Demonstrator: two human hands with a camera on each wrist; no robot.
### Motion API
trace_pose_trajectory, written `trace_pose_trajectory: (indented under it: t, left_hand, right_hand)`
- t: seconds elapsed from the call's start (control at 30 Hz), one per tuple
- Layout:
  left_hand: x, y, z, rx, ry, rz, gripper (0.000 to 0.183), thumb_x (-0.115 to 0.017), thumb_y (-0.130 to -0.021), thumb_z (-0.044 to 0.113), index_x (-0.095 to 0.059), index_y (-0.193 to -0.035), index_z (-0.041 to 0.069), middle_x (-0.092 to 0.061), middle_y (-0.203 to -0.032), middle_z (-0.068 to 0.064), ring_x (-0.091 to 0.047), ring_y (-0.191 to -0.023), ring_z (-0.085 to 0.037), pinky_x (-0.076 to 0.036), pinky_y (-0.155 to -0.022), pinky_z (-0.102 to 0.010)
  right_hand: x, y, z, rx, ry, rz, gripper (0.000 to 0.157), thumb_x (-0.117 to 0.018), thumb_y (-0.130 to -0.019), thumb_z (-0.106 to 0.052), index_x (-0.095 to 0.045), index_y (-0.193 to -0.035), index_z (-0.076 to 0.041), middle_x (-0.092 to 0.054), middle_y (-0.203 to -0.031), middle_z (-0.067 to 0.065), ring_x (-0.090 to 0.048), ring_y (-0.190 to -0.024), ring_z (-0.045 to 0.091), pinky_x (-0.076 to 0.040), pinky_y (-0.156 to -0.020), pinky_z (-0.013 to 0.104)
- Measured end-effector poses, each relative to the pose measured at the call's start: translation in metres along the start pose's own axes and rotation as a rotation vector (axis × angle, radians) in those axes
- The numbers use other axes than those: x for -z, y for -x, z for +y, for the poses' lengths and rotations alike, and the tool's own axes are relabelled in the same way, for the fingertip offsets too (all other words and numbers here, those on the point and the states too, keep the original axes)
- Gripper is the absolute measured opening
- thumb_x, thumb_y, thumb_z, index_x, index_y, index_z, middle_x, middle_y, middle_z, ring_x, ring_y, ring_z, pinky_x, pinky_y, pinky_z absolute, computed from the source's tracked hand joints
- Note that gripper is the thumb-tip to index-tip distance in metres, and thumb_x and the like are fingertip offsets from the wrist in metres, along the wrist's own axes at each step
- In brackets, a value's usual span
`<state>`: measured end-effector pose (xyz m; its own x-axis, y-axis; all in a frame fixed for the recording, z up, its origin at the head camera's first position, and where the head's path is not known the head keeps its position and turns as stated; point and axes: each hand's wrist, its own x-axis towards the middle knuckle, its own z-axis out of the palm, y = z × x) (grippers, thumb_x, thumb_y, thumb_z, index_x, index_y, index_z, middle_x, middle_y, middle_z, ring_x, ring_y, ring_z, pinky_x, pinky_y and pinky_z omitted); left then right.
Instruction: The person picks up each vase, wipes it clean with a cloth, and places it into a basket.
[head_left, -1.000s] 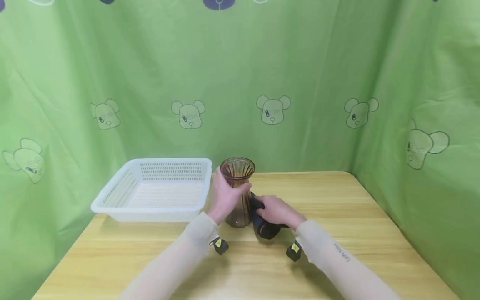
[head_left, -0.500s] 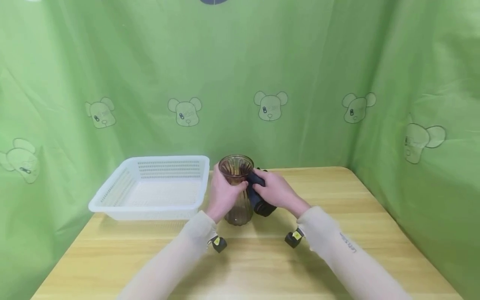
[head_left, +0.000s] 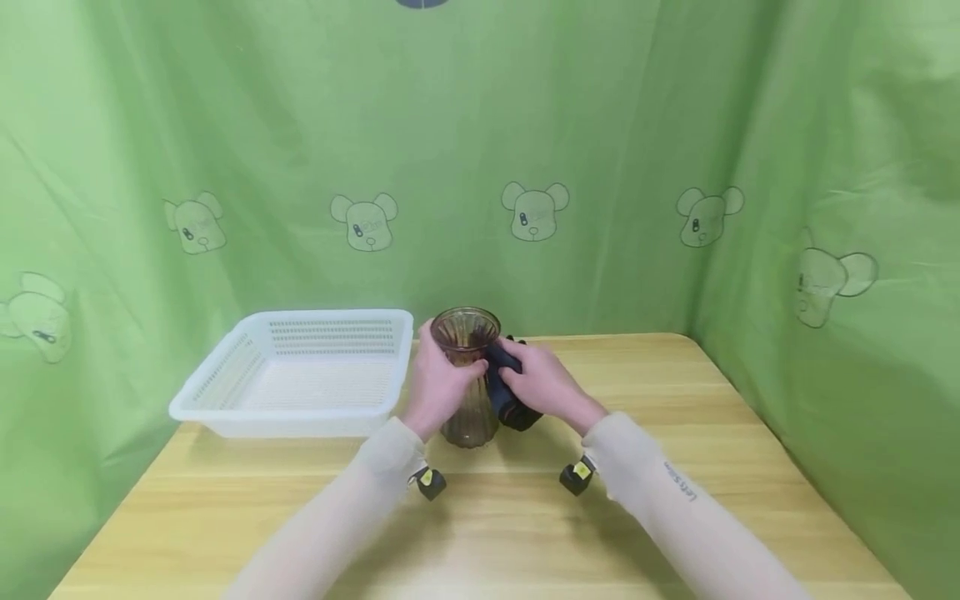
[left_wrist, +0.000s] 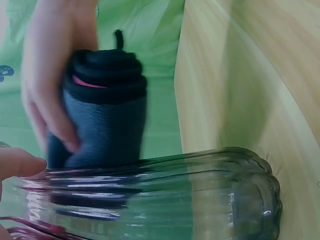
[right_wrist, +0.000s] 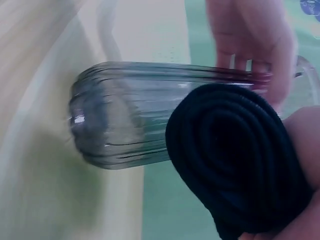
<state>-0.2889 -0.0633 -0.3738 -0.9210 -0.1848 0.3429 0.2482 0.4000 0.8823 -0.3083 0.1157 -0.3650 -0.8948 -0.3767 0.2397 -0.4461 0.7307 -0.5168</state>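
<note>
A tall ribbed, tinted glass vase (head_left: 471,417) with a flared rim stands upright near the middle of the table. My left hand (head_left: 438,379) grips it just below the rim, thumb across the front. On its right side, my right hand (head_left: 547,379) holds a rolled-up dark cloth (head_left: 506,396) against or close beside the glass. The roll's coiled layers and a thin pink edge show in the left wrist view, where the cloth (left_wrist: 105,125) is above the table. From the right wrist, the cloth (right_wrist: 235,150) covers part of the vase (right_wrist: 115,115). Whether the vase's base touches the table, I cannot tell.
A white perforated plastic basket (head_left: 330,387) sits at the back left of the wooden table (head_left: 495,533), close to my left hand. Green curtains (head_left: 450,125) printed with bear heads hang behind and along both sides.
My right hand has raised the rolled cloth from low beside the vase to higher along its side. My left hand keeps its grip on the vase. The head view has shifted slightly.
</note>
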Motion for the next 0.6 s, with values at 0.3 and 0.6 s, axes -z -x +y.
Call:
trace_pose_trajectory:
  t: [0.3, 0.6]
  left_hand:
    - [-0.002, 0.006, -0.001, 0.056, -0.005, -0.007, 0.107, -0.089, -0.069, 0.024, -0.024, -0.154, 0.018, -0.056, -0.141, -0.013, -0.057, -0.128, -0.029, -0.045, -0.112, -0.046]
    - [-0.001, 0.003, -0.004, 0.022, -0.048, 0.01, 0.101, -0.088, -0.073, 0.027, -0.027, -0.153, 0.014, -0.051, -0.145, -0.01, -0.051, -0.134, -0.027, -0.039, -0.117, -0.045]
  right_hand:
    - [-0.041, 0.01, 0.029, -0.078, 0.052, -0.224, 0.054, -0.063, -0.094, -0.012, -0.052, -0.146, -0.006, -0.068, -0.111, 0.023, -0.062, -0.07, 0.017, -0.054, -0.062, 0.028]
    - [-0.026, 0.007, 0.023, -0.055, -0.033, -0.188, 0.053, -0.064, -0.095, -0.015, -0.053, -0.146, -0.009, -0.067, -0.121, 0.025, -0.063, -0.07, 0.017, -0.055, -0.062, 0.029]
